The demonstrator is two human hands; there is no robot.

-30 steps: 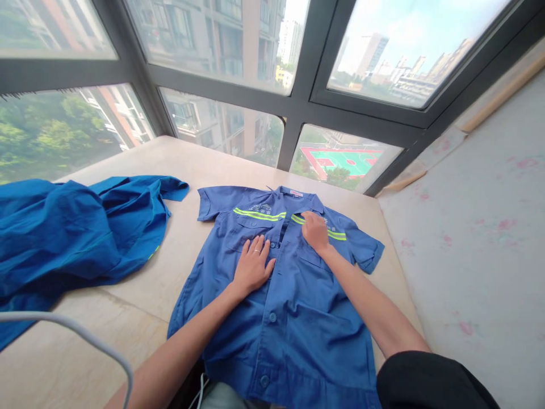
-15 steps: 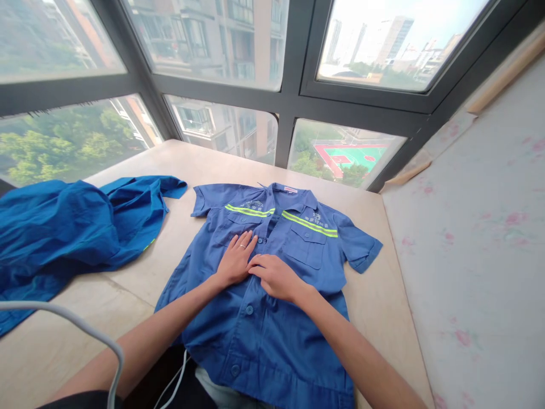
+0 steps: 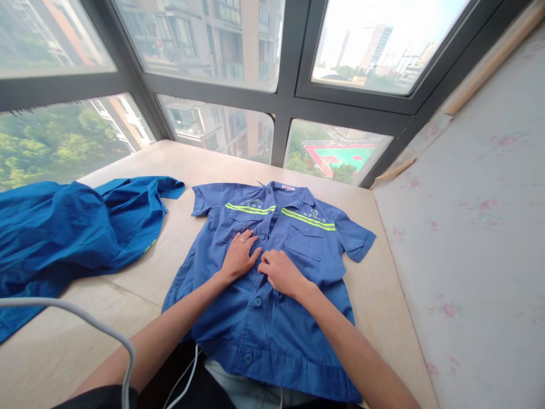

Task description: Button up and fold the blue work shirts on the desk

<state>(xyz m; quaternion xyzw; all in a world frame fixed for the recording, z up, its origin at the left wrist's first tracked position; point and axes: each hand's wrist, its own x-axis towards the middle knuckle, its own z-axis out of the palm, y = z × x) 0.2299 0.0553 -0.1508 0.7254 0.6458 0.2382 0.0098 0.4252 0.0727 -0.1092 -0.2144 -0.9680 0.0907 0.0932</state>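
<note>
A blue short-sleeved work shirt [image 3: 298,318] lies front side up, its collar toward the window. Yellow-green stripes [image 3: 309,218] cross its chest above the pockets. My left hand [image 3: 239,255] rests flat on the front beside the button placket, fingers spread, a ring on one finger. Close to its thumb, my right hand [image 3: 281,271] has its fingers curled in a pinch at the placket edge; the fingertips and any button there are partly hidden. One button [image 3: 258,301] shows below the hands, and another [image 3: 248,359] sits near the hem.
A second blue garment [image 3: 63,233] lies crumpled on the left of the pale tabletop [image 3: 128,289]. A white cable [image 3: 93,324] loops across the lower left. Windows with a dark frame [image 3: 213,96] stand behind, and a flowered wall [image 3: 464,255] bounds the right side.
The shirt's lower part and hem have shifted slightly up and right in view. Both hands remain at the placket, with the right hand's fingers slightly apart from the left hand now.
</note>
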